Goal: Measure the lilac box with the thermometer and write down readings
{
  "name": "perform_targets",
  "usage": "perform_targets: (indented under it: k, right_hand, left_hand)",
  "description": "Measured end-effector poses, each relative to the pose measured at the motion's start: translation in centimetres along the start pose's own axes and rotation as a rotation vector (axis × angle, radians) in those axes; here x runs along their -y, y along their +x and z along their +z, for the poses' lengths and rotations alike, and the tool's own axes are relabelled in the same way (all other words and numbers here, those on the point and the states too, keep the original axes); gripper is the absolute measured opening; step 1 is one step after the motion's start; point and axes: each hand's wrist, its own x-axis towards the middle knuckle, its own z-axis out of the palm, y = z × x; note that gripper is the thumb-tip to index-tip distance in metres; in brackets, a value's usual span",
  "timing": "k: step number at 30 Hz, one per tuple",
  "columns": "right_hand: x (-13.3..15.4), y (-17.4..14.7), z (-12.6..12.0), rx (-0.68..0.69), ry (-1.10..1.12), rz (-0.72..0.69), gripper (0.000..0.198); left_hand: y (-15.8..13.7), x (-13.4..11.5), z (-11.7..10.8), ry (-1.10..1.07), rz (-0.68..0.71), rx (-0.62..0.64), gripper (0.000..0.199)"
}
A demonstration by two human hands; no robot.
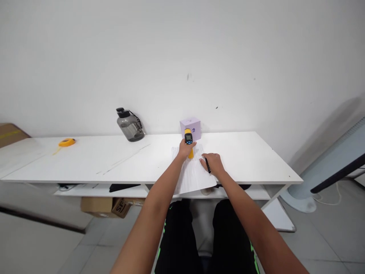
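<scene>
My left hand (pixel 184 149) is wrapped round a yellow and black infrared thermometer (pixel 188 137), held upright with its small screen and blue buttons facing me. Right behind it stands a lilac box (pixel 195 128) against the wall. Between the fingers of my right hand (pixel 213 164) is a black pen (pixel 208 166), and this hand rests at the right side of a paper sheet (pixel 189 177). The sheet carries writing or print too faint to read, and its lower end hangs over the table's front edge.
On the white table (pixel 137 163), a grey water bottle (pixel 129 126) stands at the back left. Farther left lies a yellow tape measure (pixel 67 142). Cardboard boxes show at the far left (pixel 11 135) and under the table (pixel 104 205). A pale tall appliance (pixel 327 163) stands at the right.
</scene>
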Motion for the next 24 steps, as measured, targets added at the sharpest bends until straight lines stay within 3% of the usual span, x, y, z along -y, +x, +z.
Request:
perform_targets:
  k: [12,24]
  right_hand:
    - [-0.2,0.0,0.2,0.022,0.034,0.014,0.037]
    - [-0.6,0.0,0.5,0.020,0.061,-0.006,0.036]
  left_hand:
    - [1.5,0.0,1.9,0.110,-0.020,0.027,0.042]
    - [1.0,1.2,0.8,0.015,-0.004,0.081,0.044]
